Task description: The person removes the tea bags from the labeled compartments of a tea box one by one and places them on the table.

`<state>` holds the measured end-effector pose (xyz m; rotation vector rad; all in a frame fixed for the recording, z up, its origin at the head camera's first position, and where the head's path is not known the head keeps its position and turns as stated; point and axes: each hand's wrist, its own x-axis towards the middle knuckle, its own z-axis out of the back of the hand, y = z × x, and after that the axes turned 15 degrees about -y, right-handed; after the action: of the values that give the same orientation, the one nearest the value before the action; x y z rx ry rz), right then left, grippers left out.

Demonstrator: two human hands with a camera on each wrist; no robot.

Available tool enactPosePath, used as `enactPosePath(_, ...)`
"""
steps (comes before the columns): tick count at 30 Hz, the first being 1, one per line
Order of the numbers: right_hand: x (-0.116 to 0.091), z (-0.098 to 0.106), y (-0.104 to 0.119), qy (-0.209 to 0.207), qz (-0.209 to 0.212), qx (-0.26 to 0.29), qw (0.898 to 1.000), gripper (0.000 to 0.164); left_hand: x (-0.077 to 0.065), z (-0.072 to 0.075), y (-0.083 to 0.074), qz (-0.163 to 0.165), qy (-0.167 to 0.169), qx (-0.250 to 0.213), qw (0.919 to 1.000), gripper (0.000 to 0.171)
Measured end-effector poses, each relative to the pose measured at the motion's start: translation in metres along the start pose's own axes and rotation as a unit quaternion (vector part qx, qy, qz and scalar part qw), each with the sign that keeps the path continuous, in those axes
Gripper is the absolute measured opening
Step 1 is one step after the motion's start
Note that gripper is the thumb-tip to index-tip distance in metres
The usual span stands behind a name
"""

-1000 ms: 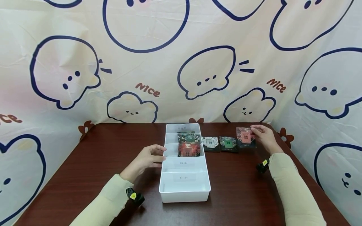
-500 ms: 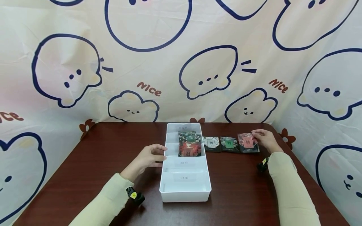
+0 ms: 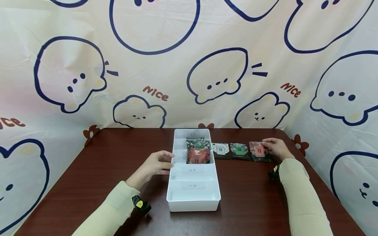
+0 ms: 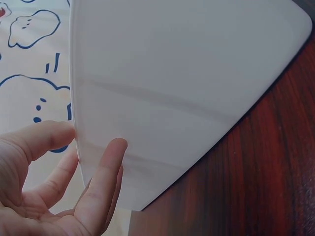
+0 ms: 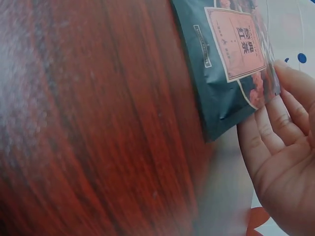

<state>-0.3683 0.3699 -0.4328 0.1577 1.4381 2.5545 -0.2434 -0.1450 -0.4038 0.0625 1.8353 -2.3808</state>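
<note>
My right hand (image 3: 278, 148) pinches the right edge of a tea packet (image 3: 257, 156) with a pink-red label, thumb on top and fingers underneath. In the right wrist view that dark-bordered foil packet (image 5: 238, 49) lies close over the wood. To its left, a green-labelled tea packet (image 3: 240, 150) and a white-labelled one (image 3: 221, 150) lie in the same row. My left hand (image 3: 151, 165) touches the left side of a long white divided box (image 3: 193, 206). In the left wrist view its fingertips (image 4: 118, 145) rest against the outer wall, one digit at the rim.
Inside the box, a red tea packet (image 3: 198, 157) and green-patterned ones (image 3: 197, 142) sit in the rear compartments. Paper labels (image 3: 192, 186) mark the front compartments. The box stands on a dark brown table (image 3: 242, 196). A cartoon-printed cloth (image 3: 165, 72) hangs behind and beside it.
My right hand has brought the pink-red packet down and slightly toward me, level with the other two in the row. The left hand and the box stay in place.
</note>
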Motion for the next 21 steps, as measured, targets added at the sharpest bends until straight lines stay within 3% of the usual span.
enactPosePath(13, 0.003, -0.003, -0.007, 0.007, 0.032, -0.034, 0.999, 0.048, -0.002, 0.000, 0.000, 0.000, -0.001, 0.003, 1.0000, 0.042)
enactPosePath(21, 0.009, -0.007, -0.011, 0.000, 0.048, -0.084, 0.995, 0.045, -0.001, 0.000, 0.000, -0.001, 0.000, -0.001, 1.0000, 0.043)
